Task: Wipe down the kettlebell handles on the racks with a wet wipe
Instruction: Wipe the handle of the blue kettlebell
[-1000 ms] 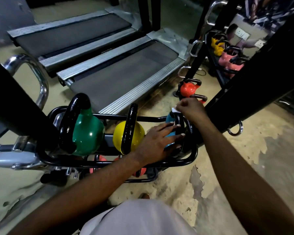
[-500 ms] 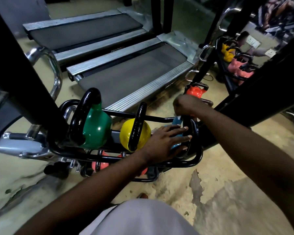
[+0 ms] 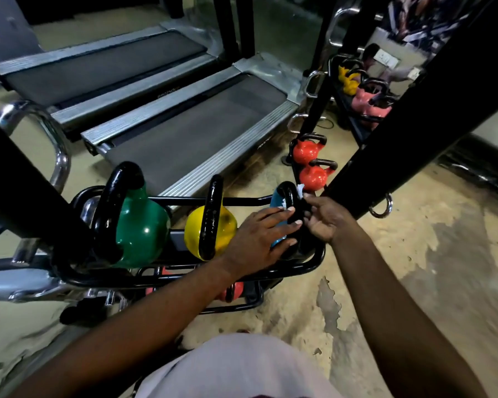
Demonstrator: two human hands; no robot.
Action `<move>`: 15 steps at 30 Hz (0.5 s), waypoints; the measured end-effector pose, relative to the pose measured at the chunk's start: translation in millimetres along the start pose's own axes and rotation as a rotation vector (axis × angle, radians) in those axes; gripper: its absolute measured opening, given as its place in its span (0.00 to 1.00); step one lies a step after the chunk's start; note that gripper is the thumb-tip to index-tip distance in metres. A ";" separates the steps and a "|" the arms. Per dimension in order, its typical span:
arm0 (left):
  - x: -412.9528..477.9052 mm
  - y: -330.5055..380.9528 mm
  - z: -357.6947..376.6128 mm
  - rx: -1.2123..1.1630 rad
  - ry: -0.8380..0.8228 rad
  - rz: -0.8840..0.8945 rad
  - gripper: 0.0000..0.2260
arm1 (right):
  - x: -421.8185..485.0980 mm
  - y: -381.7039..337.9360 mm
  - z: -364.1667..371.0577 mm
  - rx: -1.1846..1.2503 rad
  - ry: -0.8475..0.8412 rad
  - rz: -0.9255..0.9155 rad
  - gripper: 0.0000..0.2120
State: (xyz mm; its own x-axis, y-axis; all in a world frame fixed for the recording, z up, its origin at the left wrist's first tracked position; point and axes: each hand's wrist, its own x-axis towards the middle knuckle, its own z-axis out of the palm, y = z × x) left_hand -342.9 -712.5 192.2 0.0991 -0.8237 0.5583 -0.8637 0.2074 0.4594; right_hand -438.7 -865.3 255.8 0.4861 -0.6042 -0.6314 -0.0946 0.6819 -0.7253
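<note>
Blue kettlebell [image 3: 277, 222] sits at rack's [image 3: 314, 261] right end. Left hand [image 3: 259, 234] steadies it, fingers spread open. Right hand [image 3: 324, 219] pinches wet wipe [image 3: 300, 191] on the handle [image 3: 290, 196]. Best wrap the wipe fully round, run the whole arc.

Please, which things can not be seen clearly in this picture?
- Blue kettlebell, head view: body mostly covered by the left hand.
- Wet wipe: only white scraps show beside the handle; the right hand hides the rest.
- Lower-shelf red kettlebells: hidden behind rack bars and the forearm.
</note>
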 end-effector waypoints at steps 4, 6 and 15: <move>-5.3 -1.0 0.2 0.041 0.000 0.012 0.17 | -7.6 1.9 5.2 -0.427 0.116 -0.375 0.04; -10.0 1.0 1.5 0.055 0.005 0.010 0.17 | 2.9 -10.7 16.7 -0.923 0.190 -0.578 0.03; -17.3 8.4 1.4 0.122 -0.043 -0.031 0.19 | 25.9 -43.0 108.0 -2.564 0.008 -0.505 0.10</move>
State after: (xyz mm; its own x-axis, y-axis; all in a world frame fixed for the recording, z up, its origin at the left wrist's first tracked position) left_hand -352.6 -697.2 185.4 0.1080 -0.8510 0.5139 -0.9145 0.1178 0.3871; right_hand -328.2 -865.8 300.3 0.7676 -0.4872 -0.4164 -0.3041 -0.8488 0.4326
